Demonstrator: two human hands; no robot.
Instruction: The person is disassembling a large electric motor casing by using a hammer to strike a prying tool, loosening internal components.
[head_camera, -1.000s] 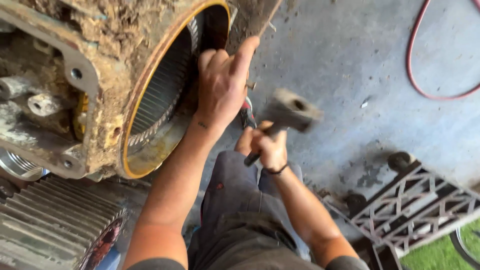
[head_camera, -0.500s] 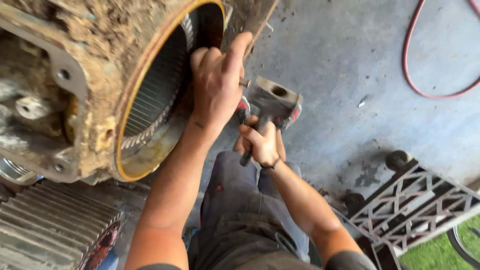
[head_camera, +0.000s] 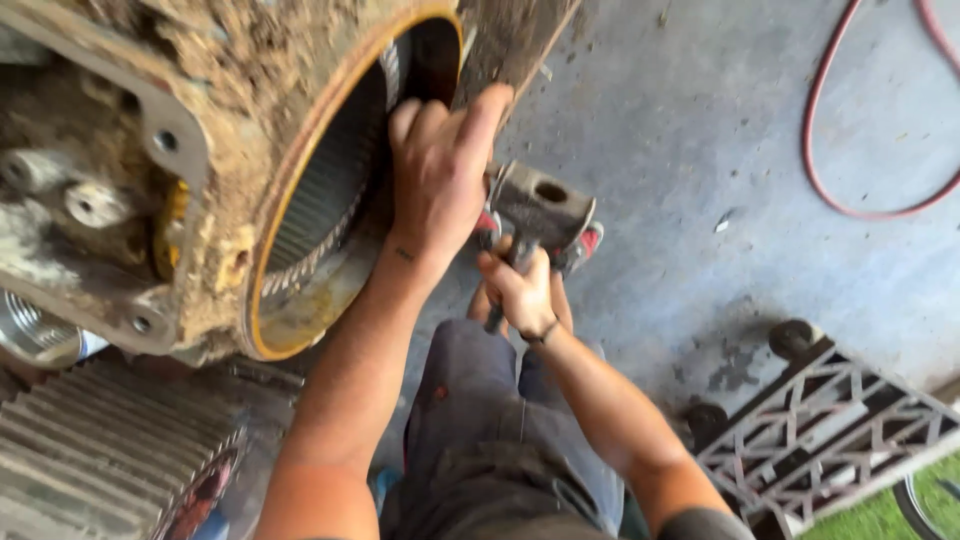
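Note:
A large, rusty, mud-caked gear housing (head_camera: 230, 130) with an orange-rimmed round opening and inner ring teeth fills the upper left. My left hand (head_camera: 440, 175) rests at the right rim of that opening, fingers curled as if around a thin tool that I cannot make out. My right hand (head_camera: 520, 290) grips the handle of a small sledgehammer (head_camera: 545, 210), whose grey steel head sits just right of my left hand, close to its thumb side. My legs in grey trousers (head_camera: 480, 430) are below.
A ribbed grey metal casting (head_camera: 100, 450) lies at the lower left. A red hose (head_camera: 850, 130) curves over the concrete floor at the upper right. A metal lattice frame on small wheels (head_camera: 830, 420) sits at the lower right beside grass.
The hammer head has swung from raised at the right down and left toward my left hand. My left hand has stayed at the opening's rim.

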